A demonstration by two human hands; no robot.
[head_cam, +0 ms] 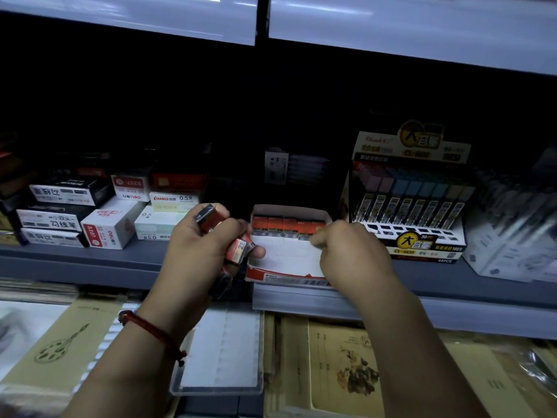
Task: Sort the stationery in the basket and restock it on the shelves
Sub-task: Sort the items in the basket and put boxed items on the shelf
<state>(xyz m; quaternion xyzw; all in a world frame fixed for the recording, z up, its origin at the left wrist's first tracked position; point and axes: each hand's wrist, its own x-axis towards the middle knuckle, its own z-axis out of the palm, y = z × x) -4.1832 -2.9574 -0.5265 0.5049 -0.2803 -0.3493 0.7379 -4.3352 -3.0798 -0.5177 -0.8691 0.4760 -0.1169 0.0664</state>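
Centre frame, restocking under way: the left hand [205, 245] grips a clutch of orange lead cases [239, 247]. The right hand [349, 251], fingers curled, works at the right end of the row [283, 226] standing at the back of the open box [286, 257] on the shelf [90, 260]. Whether it pinches a case cannot be told. Next, probably, another case must be seated upright in the box.
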